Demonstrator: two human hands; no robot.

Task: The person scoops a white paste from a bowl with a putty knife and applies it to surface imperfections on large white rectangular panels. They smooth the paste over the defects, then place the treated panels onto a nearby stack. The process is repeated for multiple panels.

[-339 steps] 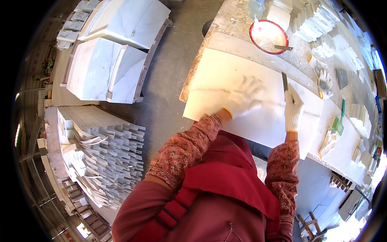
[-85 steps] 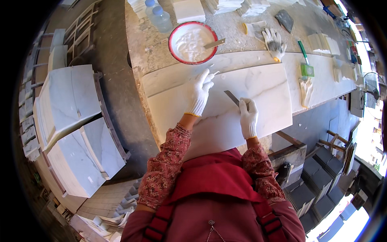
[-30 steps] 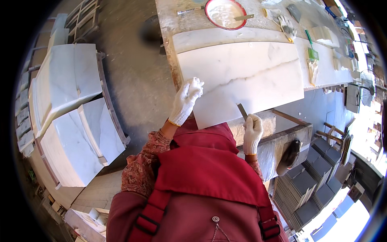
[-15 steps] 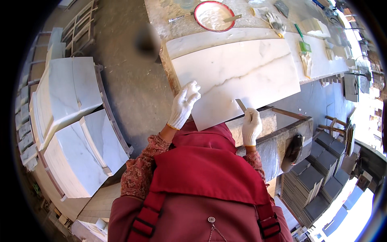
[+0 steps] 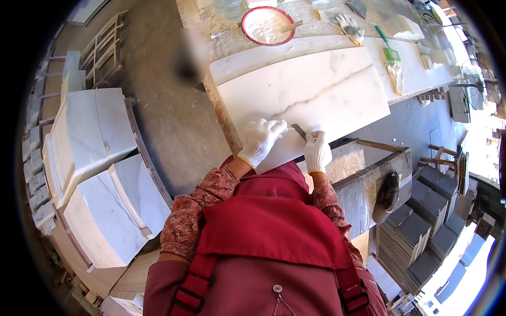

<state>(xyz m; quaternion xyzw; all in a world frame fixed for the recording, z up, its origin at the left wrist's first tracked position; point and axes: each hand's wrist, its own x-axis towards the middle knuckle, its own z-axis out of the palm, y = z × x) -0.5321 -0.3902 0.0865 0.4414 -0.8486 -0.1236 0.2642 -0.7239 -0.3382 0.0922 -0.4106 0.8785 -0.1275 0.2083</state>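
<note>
A white marble slab (image 5: 316,84) with a dark vein lies on the workbench in front of me. My right hand (image 5: 318,152), in a white knit glove, grips a putty knife (image 5: 299,131) whose flat metal blade points up and left over the slab's near part. My left hand (image 5: 261,139), gloved likewise, rests on the slab's near left part. Its fingers are stretched out toward the blade, with nothing visible in them. Beyond the slab stands a red-rimmed bowl (image 5: 244,30) of white paste, a second flat blade (image 5: 291,26) lying across its right rim.
Spare gloves (image 5: 349,29) and a green-handled brush (image 5: 390,54) lie toward the bench's right. Stacked marble slabs (image 5: 105,205) stand at left. Dark tiles (image 5: 411,231) are piled at right, near a wooden frame (image 5: 379,166) with a dark shoe (image 5: 388,197).
My left hand has moved right and down onto the slab, closer to the blade. My right hand has shifted slightly left with the putty knife. The view has shifted a little.
</note>
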